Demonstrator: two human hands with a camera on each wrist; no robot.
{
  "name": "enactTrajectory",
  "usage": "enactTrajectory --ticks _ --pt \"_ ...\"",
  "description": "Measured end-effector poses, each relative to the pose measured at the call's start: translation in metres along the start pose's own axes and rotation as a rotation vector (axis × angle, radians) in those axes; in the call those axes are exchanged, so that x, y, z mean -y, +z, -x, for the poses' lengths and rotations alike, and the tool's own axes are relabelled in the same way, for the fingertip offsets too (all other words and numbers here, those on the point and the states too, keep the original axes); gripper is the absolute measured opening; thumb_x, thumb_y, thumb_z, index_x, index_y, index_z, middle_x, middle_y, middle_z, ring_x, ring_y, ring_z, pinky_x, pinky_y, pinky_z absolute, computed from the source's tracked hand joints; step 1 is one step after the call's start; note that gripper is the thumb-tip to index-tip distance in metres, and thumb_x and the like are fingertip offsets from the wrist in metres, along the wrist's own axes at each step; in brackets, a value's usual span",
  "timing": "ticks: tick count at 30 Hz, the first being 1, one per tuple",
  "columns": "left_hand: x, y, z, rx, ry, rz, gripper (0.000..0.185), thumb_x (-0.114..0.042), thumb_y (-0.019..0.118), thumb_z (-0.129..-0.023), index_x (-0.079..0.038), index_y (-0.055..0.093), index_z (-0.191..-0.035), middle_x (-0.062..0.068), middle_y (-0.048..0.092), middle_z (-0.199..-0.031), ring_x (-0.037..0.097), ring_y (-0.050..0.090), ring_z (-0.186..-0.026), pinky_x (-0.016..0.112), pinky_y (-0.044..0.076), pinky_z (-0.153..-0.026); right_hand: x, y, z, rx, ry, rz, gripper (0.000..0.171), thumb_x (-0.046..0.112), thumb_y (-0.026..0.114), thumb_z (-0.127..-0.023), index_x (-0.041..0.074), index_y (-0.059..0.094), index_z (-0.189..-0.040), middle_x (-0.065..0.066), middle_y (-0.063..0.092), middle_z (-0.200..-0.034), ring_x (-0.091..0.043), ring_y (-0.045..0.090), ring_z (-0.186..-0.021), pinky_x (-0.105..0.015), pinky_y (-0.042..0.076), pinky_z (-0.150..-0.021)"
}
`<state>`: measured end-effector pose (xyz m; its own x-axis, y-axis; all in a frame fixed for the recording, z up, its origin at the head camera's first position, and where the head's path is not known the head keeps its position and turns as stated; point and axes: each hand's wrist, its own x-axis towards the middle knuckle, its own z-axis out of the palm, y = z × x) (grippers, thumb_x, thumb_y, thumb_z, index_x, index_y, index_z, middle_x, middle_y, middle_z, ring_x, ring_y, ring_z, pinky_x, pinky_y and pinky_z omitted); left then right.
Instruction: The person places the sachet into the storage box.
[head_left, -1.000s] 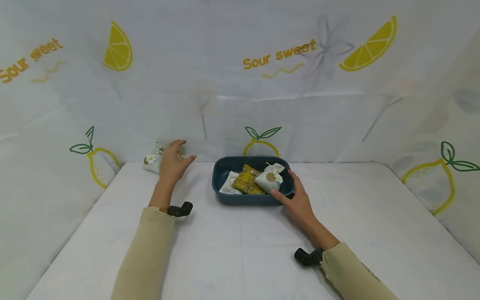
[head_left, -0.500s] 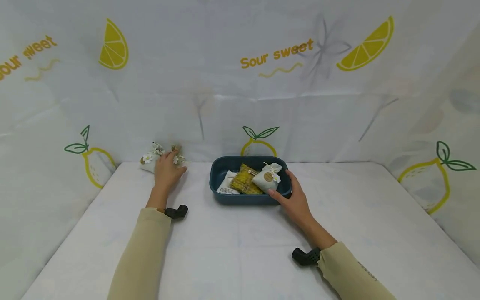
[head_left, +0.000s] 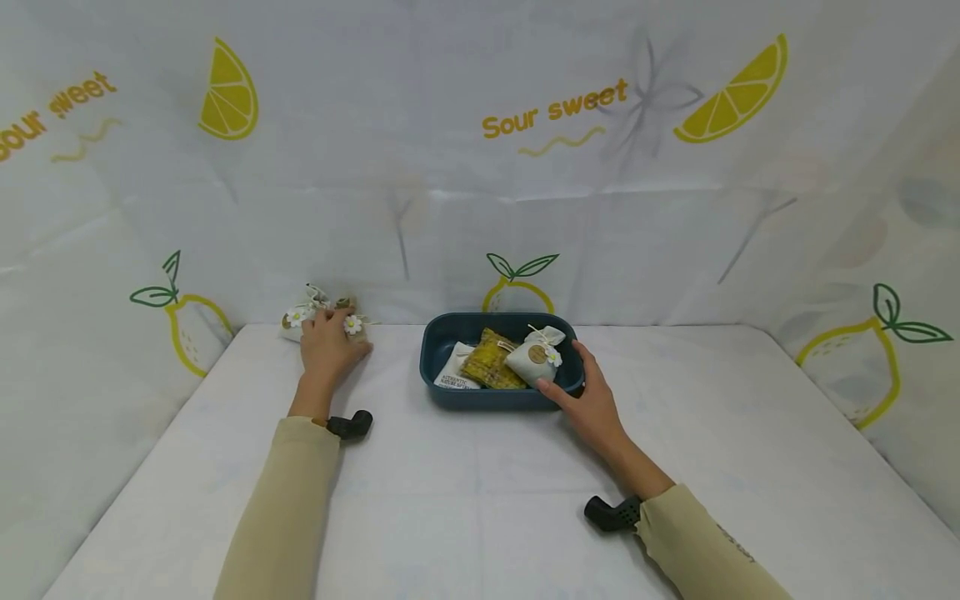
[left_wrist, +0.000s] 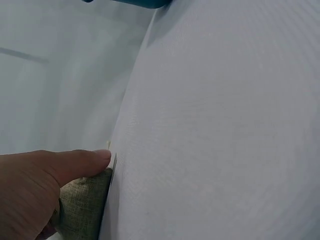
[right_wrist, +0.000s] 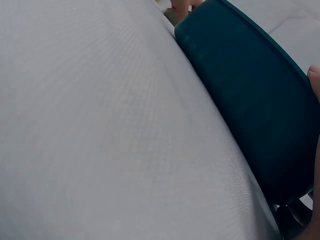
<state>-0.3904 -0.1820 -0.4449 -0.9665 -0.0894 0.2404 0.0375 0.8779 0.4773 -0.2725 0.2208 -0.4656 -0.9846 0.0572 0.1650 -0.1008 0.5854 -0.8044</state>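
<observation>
Left hand: the left hand (head_left: 327, 346) lies over a small sachet (head_left: 351, 319) at the far left of the table (head_left: 480, 500), close to the backdrop; the fingers curl over it and the thumb presses its coarse weave in the left wrist view, so it grips the sachet.
Second sachet: a white sachet with a daisy (head_left: 294, 321) lies just beside that hand, touching or nearly touching the gripped one; which, cannot be told.
Right hand: the right hand (head_left: 590, 398) holds the near right corner of the blue tray (head_left: 442, 337), thumb on the rim and fingers round the outer wall.
Tray contents: 3 items, a flat printed packet (head_left: 456, 375), a yellow woven sachet (head_left: 491, 360) and a pale sachet with a round tag (head_left: 534, 354), lying against one another.
Handling, sachet: judged light, soft and loosely filled; it likely deforms under pressure. The cloth weave gives friction, so slipping is unlikely. The string tie and daisy trim look delicate.
Hold point, sachet: best taken by the bag body, pinched across its width, not by the trim.
Handling, tray: judged rigid, smooth plastic, light; the rim is the natural hold.
</observation>
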Motion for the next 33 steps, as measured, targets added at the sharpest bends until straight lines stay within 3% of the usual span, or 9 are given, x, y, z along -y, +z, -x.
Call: enactTrajectory --ticks 6,9,15,22,33 --pt "-0.001 0.001 0.001 0.019 -0.039 0.092 0.069 -0.023 0.080 -0.084 -0.003 0.051 -0.144 0.028 0.038 -0.148 0.050 0.038 -0.134 0.062 0.040 -0.107 0.000 0.000 0.000 0.003 -0.002 -0.003 0.092 0.047 0.068 -0.094 0.018 0.015 -0.163 -0.013 0.017 -0.170 -0.037 0.019 -0.157 -0.061 0.026 -0.122" --pt "-0.003 0.000 0.002 0.029 -0.064 0.090 0.068 -0.022 0.079 -0.083 -0.003 0.052 -0.142 0.027 0.037 -0.153 0.050 0.042 -0.134 0.060 0.041 -0.108 0.000 0.000 0.000 0.005 -0.005 -0.001 0.092 0.047 0.068 -0.094 0.018 0.015 -0.163 -0.013 0.017 -0.170 -0.038 0.019 -0.157 -0.062 0.026 -0.122" --pt "-0.006 -0.005 0.003 0.053 -0.069 0.048 0.064 -0.023 0.076 -0.084 -0.003 0.054 -0.140 0.028 0.059 -0.136 0.050 0.055 -0.120 0.059 0.047 -0.098 0.000 0.000 -0.001 0.005 -0.015 -0.005 0.092 0.045 0.068 -0.094 0.017 0.015 -0.163 -0.014 0.018 -0.170 -0.038 0.019 -0.157 -0.062 0.026 -0.122" --pt "-0.008 -0.007 0.004 0.005 -0.038 0.069 0.049 -0.012 0.067 -0.081 0.000 0.060 -0.128 0.025 0.067 -0.122 0.043 0.064 -0.108 0.054 0.051 -0.092 -0.001 0.001 -0.001 0.002 -0.012 0.000 0.092 0.046 0.068 -0.095 0.018 0.015 -0.164 -0.013 0.017 -0.170 -0.038 0.019 -0.157 -0.061 0.027 -0.122" --pt "-0.014 -0.012 0.004 -0.040 -0.090 0.228 0.044 -0.014 0.067 -0.085 -0.006 0.062 -0.128 0.022 0.066 -0.131 0.043 0.063 -0.116 0.055 0.050 -0.098 0.000 0.000 0.000 0.010 -0.006 -0.006 0.091 0.046 0.067 -0.095 0.019 0.014 -0.164 -0.013 0.017 -0.170 -0.038 0.019 -0.157 -0.061 0.028 -0.121"
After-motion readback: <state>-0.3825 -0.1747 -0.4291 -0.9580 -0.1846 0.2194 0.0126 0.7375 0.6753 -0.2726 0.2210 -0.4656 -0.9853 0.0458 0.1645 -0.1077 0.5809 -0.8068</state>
